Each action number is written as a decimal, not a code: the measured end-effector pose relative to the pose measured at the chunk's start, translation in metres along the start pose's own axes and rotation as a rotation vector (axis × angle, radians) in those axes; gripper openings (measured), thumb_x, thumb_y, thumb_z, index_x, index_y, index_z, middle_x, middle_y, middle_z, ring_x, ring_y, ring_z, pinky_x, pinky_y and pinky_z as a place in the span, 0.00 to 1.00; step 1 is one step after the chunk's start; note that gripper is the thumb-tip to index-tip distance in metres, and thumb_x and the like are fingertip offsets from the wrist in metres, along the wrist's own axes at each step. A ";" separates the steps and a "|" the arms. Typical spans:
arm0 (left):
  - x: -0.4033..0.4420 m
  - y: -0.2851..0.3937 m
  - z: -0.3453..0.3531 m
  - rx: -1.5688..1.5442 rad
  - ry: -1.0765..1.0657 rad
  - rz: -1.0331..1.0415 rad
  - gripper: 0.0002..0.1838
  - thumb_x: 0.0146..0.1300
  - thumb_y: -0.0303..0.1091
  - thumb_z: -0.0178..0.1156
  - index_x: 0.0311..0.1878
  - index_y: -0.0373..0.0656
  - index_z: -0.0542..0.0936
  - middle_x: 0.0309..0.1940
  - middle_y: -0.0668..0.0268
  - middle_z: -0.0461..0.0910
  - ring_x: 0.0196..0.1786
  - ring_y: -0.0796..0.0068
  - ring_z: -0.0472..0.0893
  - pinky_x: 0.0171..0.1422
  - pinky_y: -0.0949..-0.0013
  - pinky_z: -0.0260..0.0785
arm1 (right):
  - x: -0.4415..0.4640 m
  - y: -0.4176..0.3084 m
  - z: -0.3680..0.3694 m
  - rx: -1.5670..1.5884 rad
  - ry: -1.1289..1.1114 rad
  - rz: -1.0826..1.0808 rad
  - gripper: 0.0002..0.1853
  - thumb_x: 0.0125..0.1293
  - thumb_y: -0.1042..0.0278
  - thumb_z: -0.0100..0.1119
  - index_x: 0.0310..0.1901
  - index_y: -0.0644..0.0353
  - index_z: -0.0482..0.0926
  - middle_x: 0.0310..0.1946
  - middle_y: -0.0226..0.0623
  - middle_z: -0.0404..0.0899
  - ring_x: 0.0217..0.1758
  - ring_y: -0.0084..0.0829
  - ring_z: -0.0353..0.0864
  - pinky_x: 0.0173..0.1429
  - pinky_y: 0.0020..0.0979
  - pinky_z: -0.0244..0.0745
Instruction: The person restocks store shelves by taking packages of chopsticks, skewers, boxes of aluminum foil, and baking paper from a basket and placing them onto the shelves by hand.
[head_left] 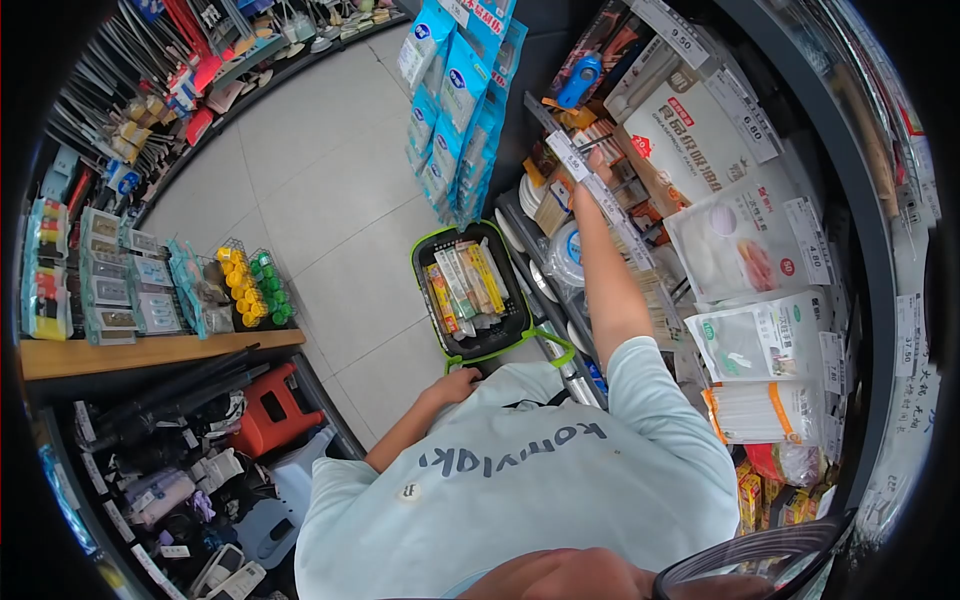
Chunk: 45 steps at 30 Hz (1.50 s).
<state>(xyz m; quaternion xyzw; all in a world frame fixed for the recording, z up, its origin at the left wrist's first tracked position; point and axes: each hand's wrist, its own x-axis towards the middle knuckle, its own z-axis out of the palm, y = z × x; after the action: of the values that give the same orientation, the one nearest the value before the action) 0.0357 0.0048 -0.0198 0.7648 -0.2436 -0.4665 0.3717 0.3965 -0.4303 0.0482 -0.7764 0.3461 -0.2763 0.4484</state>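
Note:
My left hand is closed at the near edge of a black shopping basket with a green rim. Its green handle lies over the near right corner. Long narrow packages in yellow, white and green fill part of the basket. On the right, my right arm stretches up to the shelf, and my right hand is behind a price-label strip marked 5.50. Its fingers are mostly hidden among small packets there. Round clear-wrapped goods sit beside the forearm.
Blue hanging packets dangle just beyond the basket. White packs of bags and gloves line the right shelf. Yellow-capped and green-capped items stand at the left shelf's end. A red-orange plastic stool sits below.

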 end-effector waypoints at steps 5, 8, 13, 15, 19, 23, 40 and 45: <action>0.000 0.002 -0.005 0.018 -0.014 0.004 0.22 0.64 0.42 0.60 0.57 0.39 0.78 0.53 0.49 0.82 0.57 0.49 0.80 0.59 0.55 0.73 | -0.011 -0.061 -0.014 0.039 0.134 0.093 0.30 0.72 0.45 0.53 0.35 0.72 0.83 0.32 0.56 0.84 0.38 0.45 0.85 0.44 0.44 0.73; 0.001 -0.003 -0.001 0.006 -0.001 0.013 0.22 0.64 0.41 0.60 0.57 0.39 0.78 0.53 0.49 0.82 0.56 0.49 0.81 0.59 0.56 0.73 | -0.024 -0.039 -0.007 0.170 0.150 0.190 0.31 0.71 0.43 0.54 0.31 0.72 0.83 0.26 0.56 0.82 0.34 0.45 0.83 0.42 0.44 0.72; 0.006 -0.012 0.008 -0.043 -0.001 0.011 0.22 0.64 0.41 0.60 0.58 0.39 0.78 0.54 0.49 0.82 0.57 0.49 0.80 0.60 0.56 0.73 | -0.097 0.031 -0.008 0.022 0.133 0.113 0.31 0.70 0.45 0.56 0.39 0.76 0.79 0.38 0.65 0.81 0.44 0.60 0.79 0.54 0.51 0.70; 0.007 -0.007 0.008 -0.051 -0.001 0.012 0.22 0.63 0.40 0.60 0.58 0.39 0.78 0.54 0.49 0.82 0.57 0.50 0.80 0.60 0.56 0.73 | -0.170 0.086 -0.019 -0.276 -0.056 -0.068 0.29 0.67 0.48 0.61 0.44 0.76 0.78 0.39 0.64 0.81 0.44 0.60 0.81 0.49 0.53 0.71; 0.003 -0.003 0.013 -0.067 0.018 -0.009 0.22 0.63 0.39 0.60 0.58 0.39 0.78 0.54 0.48 0.82 0.58 0.50 0.80 0.61 0.57 0.73 | -0.307 0.149 -0.087 -0.525 -0.874 -0.234 0.23 0.60 0.55 0.68 0.46 0.68 0.78 0.43 0.61 0.80 0.50 0.59 0.79 0.56 0.50 0.74; -0.011 0.005 0.027 -0.120 0.053 -0.043 0.22 0.63 0.39 0.60 0.57 0.38 0.79 0.54 0.49 0.82 0.57 0.50 0.81 0.60 0.57 0.73 | -0.371 0.175 -0.148 -0.598 -1.364 -0.319 0.24 0.60 0.52 0.66 0.45 0.68 0.82 0.44 0.59 0.82 0.48 0.54 0.82 0.54 0.47 0.77; -0.025 0.042 0.263 -0.106 0.334 -0.504 0.31 0.61 0.69 0.54 0.44 0.50 0.88 0.45 0.57 0.87 0.54 0.52 0.83 0.62 0.45 0.67 | -0.392 0.248 -0.329 -0.810 -1.855 -0.403 0.36 0.71 0.35 0.47 0.47 0.67 0.85 0.47 0.59 0.83 0.51 0.56 0.83 0.57 0.50 0.76; -0.023 0.076 0.343 0.141 0.363 -0.433 0.33 0.59 0.69 0.57 0.47 0.48 0.84 0.45 0.53 0.84 0.54 0.52 0.82 0.65 0.46 0.66 | -0.395 0.243 -0.415 -0.775 -1.598 -0.485 0.30 0.72 0.39 0.44 0.46 0.59 0.85 0.46 0.52 0.85 0.52 0.54 0.83 0.57 0.50 0.75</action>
<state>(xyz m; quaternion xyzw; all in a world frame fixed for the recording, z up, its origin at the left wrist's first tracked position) -0.2831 -0.1413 -0.0460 0.8939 -0.0359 -0.3725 0.2469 -0.2203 -0.4168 -0.0298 -0.8836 -0.1706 0.3912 0.1926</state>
